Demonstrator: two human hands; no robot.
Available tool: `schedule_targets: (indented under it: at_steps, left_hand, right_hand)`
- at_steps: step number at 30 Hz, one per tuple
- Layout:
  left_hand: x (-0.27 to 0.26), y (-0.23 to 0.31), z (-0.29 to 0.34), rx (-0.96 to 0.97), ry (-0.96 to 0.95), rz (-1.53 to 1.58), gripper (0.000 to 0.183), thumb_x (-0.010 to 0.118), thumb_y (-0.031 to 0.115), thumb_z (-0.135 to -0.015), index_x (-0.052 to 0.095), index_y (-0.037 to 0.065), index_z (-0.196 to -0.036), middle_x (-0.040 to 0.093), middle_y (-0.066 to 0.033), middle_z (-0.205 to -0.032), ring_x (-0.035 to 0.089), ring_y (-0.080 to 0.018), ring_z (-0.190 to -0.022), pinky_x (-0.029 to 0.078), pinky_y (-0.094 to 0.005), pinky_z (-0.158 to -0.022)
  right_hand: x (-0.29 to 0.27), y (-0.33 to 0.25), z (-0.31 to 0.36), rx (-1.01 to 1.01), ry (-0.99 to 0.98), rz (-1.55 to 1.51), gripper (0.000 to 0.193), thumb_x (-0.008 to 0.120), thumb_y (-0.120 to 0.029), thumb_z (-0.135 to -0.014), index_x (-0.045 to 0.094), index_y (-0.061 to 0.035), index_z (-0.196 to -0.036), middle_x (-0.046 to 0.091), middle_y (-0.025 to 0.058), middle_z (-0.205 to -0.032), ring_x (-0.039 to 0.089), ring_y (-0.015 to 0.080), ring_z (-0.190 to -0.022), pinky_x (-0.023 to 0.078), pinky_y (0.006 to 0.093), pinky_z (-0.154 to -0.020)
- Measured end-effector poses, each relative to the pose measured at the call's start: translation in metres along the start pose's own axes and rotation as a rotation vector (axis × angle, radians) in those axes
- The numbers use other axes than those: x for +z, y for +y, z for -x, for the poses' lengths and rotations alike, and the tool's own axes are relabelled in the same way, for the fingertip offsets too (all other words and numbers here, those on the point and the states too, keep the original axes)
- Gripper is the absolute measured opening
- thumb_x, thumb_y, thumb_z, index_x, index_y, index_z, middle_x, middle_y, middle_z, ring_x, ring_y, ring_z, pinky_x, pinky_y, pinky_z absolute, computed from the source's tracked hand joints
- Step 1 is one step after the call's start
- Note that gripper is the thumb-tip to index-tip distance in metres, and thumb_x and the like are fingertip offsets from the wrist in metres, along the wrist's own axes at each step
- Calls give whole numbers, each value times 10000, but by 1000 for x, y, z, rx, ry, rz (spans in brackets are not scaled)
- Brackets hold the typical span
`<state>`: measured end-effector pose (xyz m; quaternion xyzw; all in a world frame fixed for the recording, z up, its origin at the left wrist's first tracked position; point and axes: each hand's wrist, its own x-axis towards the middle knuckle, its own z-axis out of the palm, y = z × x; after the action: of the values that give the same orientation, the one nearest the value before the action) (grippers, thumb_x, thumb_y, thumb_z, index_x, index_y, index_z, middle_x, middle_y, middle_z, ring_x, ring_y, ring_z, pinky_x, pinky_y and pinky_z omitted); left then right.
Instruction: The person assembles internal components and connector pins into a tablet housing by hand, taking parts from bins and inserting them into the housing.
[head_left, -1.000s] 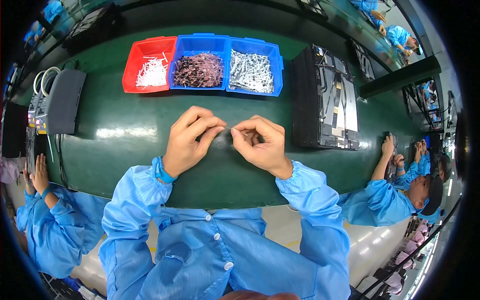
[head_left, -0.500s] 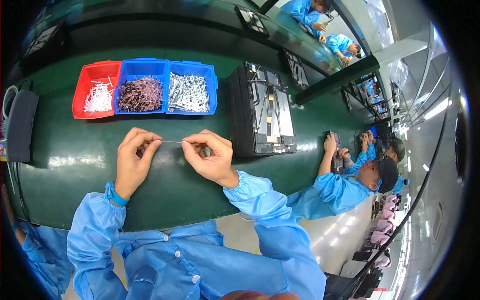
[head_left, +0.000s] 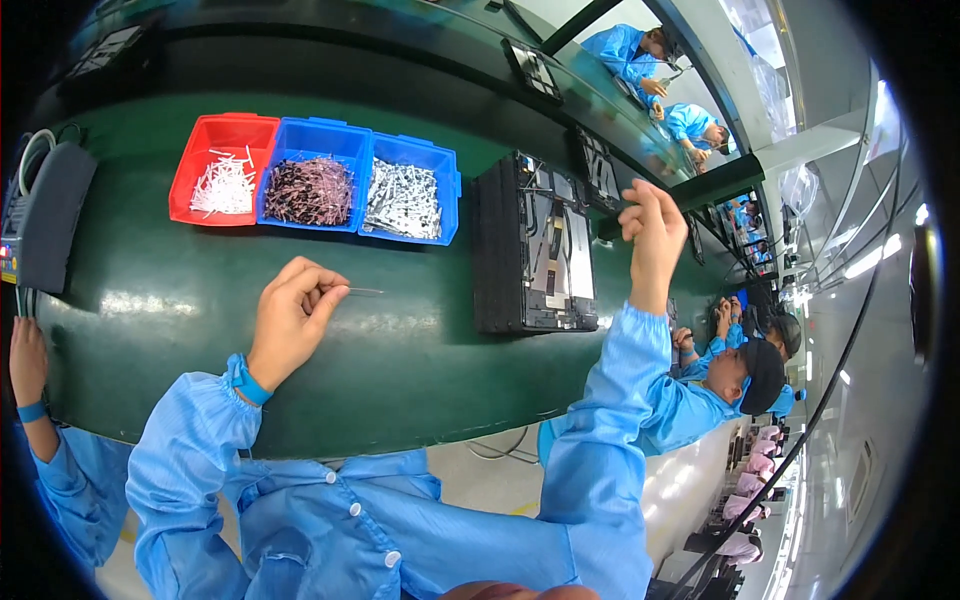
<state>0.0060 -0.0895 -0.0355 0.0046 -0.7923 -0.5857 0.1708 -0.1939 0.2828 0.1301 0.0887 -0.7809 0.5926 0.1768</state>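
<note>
My left hand (head_left: 295,318) is closed over the green worktop, its thumb and finger pinching a thin, pale wire-like strip (head_left: 367,291) that points right. Raised to the right of a stack of black flat electronic units (head_left: 500,255), my right hand (head_left: 655,235) has loosely bent fingers, and nothing shows in them. Beyond my left hand stand three joined bins: a red bin (head_left: 183,195) with small white strips (head_left: 222,188), a blue bin (head_left: 325,130) with brownish-pink strips (head_left: 308,190), and another blue bin (head_left: 450,190) with silvery-white strips (head_left: 402,200).
A dark grey device (head_left: 60,220) with cables stands at the left edge. Another person's hand (head_left: 28,360) rests near it. A dark post (head_left: 715,185) rises behind my right hand. A co-worker in a dark cap (head_left: 765,375) sits along the bench to the right.
My right hand has let go of the strip's right end and moved up and right, past the stack. My left hand still holds the strip. The view has shifted slightly.
</note>
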Motion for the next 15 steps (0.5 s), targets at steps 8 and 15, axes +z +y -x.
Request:
schedule_targets:
  at_steps: [8,15]
  left_hand:
    - [8,2,1,48,39,-85,70,749,-8,-855,718,-4,-918,579,-41,-831,462,-89,-601,393,-255,-550]
    - [11,1,0,49,65,-110,81,755,-22,-842,720,-2,-912,572,-44,-822,454,-90,-581,384,-258,-533]
  right_hand:
    - [-27,175,-86,627,147,-227,497,638,-150,-967,469,59,-1385,510,231,-1428,582,332,-1202,547,430,-926]
    - [-22,232,-116,576,325,-595,539,691,-235,-958,442,-15,-1383,530,175,-1310,591,348,-1083,532,419,-918]
